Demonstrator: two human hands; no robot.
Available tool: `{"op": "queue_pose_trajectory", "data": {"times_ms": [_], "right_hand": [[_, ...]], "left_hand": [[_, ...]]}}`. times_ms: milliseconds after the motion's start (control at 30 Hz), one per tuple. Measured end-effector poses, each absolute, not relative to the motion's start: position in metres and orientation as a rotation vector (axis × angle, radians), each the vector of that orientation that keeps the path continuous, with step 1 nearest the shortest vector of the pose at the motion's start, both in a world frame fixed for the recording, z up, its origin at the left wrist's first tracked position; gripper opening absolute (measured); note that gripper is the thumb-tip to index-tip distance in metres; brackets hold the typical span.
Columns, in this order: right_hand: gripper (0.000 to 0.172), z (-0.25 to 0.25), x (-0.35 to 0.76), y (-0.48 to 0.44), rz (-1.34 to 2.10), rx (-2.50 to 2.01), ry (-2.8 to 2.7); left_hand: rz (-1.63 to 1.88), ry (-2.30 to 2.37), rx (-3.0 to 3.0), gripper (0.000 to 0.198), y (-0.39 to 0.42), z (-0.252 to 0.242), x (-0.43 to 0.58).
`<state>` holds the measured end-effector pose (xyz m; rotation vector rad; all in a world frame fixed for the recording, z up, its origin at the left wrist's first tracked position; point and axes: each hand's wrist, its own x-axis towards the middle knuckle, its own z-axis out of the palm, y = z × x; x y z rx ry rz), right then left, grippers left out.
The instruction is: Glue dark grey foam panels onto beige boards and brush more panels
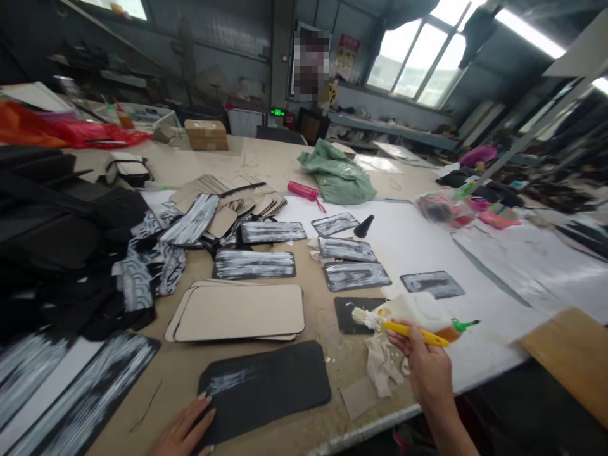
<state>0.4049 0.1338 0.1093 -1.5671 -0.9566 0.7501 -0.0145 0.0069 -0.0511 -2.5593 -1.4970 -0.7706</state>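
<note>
My right hand [425, 364] grips a paintbrush [413, 332] by its yellow handle. Its bristles carry white paste and hover over or touch a small black panel [346, 313] beside a whitish container [418, 308]. My left hand [187, 427] lies with fingers stretched out on the left edge of a large black panel [275, 386], which bears a short smear of white near its upper left. Behind that panel sits a stack of beige panels [240, 310]. Several black panels streaked with white, one of them a coated panel [254, 263], lie farther back.
Black fabric [47, 221] is heaped at the left. A green bag [335, 174], a pink cylinder [304, 190] and a black cone [364, 226] stand or lie farther back. A glue bottle with a green cap [458, 326] lies by my right hand. A crumpled cloth [380, 367] is near the front edge.
</note>
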Motion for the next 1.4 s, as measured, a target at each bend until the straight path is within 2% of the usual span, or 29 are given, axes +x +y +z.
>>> {"op": "queue_pose_trajectory", "data": {"times_ms": [133,267,400,533,700,867,933,1000,1067,1167,1333,1400], "right_hand": [[0.024,0.083,0.347,0.097,0.618,-1.417,-1.742],[0.030,0.031,0.307,0.053,0.341,-0.899,-2.375],[0.031,-0.002,0.303,0.030,0.132,-0.806,-2.580],[0.031,0.001,0.315,0.026,0.129,-0.827,-2.624],[0.034,0.034,0.311,0.018,0.267,-0.892,-2.548],[0.026,0.046,0.267,0.023,0.853,-1.427,-1.895],[0.034,0.040,0.264,0.033,1.025,-1.643,-1.569],[0.044,0.037,0.279,0.043,0.990,-1.830,-1.365],[0.050,0.041,0.297,0.048,0.784,-1.947,-1.307],[0.049,0.052,0.295,0.047,0.653,-1.928,-1.286],[0.045,0.037,0.220,0.044,1.193,-1.695,-1.025],[0.046,0.025,0.214,0.049,1.244,-1.674,-0.944]], "left_hand": [[-0.634,-1.681,-2.615,0.034,0.005,-0.021,-0.008],[-0.627,-1.801,-2.651,0.034,0.003,-0.016,-0.004],[-0.669,-1.847,-2.673,0.032,0.001,-0.019,-0.004],[-0.694,-1.872,-2.675,0.030,0.002,-0.019,-0.004],[-0.709,-1.892,-2.692,0.030,0.004,-0.019,-0.004],[-0.698,-1.894,-2.699,0.031,0.003,-0.021,-0.005],[-0.701,-1.895,-2.698,0.031,0.002,-0.021,-0.006],[-0.711,-1.892,-2.703,0.032,0.002,-0.021,-0.006],[-0.722,-1.889,-2.705,0.033,0.002,-0.022,-0.007],[-0.737,-1.900,-2.710,0.033,0.001,-0.025,-0.007],[-0.767,-1.903,-2.713,0.034,0.001,-0.027,-0.007],[-0.775,-1.893,-2.715,0.033,0.002,-0.027,-0.008]]}}
